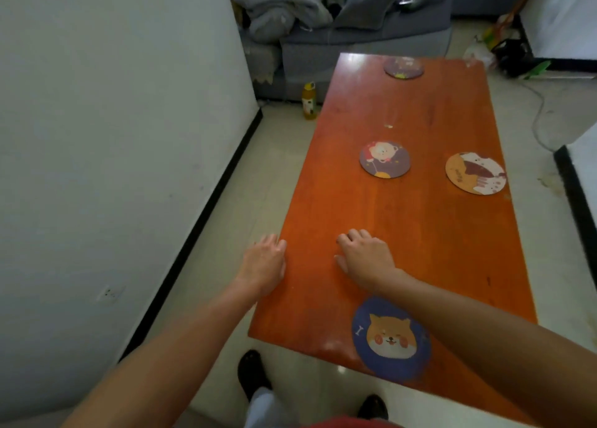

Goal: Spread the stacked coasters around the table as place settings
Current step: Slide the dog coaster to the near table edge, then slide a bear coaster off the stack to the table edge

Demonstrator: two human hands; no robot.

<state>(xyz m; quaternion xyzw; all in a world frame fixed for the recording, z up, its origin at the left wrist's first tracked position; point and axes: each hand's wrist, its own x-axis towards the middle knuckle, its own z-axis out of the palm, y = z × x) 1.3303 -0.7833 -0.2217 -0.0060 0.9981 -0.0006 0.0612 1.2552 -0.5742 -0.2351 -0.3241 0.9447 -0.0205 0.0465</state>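
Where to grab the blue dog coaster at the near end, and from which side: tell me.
Take the blue dog coaster by its near rim, which seems to overhang the table edge there. It lies flat and thin, so a pinch from above finds little. Coming from the person's own side, fingers under and thumb on top, is probably easiest.

One head-worn wide-angle camera looks forward and steeply down along the orange counter (403, 234) from its near end. The far end lies well off, near a grey sofa (355, 36).
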